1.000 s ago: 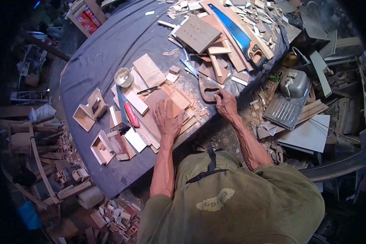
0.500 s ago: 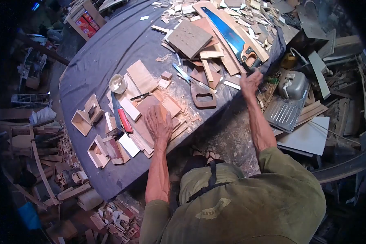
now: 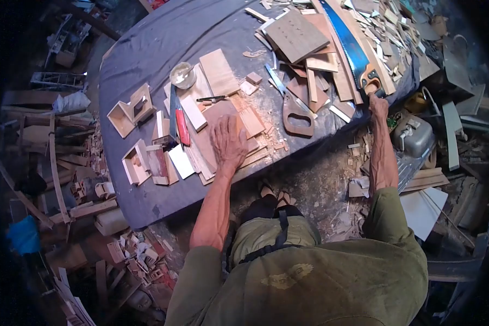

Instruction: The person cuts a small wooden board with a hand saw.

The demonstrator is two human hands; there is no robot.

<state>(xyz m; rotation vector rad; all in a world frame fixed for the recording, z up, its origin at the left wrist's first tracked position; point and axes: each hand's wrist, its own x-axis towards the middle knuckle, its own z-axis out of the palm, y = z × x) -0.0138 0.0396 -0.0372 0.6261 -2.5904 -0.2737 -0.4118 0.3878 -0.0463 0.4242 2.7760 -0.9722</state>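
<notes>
My left hand [image 3: 228, 142] lies flat, fingers spread, on a brown wooden board [image 3: 214, 117] atop a stack of thin wood pieces near the table's front edge. My right hand [image 3: 378, 105] is stretched far right at the table's edge. Its fingers are curled on the lower end of the orange handle of a blue-bladed hand saw [image 3: 349, 48]. The saw lies on a heap of wood offcuts. A cut-out wooden saw handle [image 3: 297, 115] rests between my two hands.
A table with a dark blue cloth [image 3: 146, 49] carries small open wooden boxes [image 3: 129, 111], a red-handled tool [image 3: 182, 130], a small bowl [image 3: 182, 75] and a dark square board [image 3: 297, 35]. A metal sink [image 3: 415, 136] and scrap wood cover the floor around.
My right hand left the cut-out wooden handle, travelled right to the saw's handle and stayed there. The left hand kept pressing on the board. The view shifted, so everything slid rightward.
</notes>
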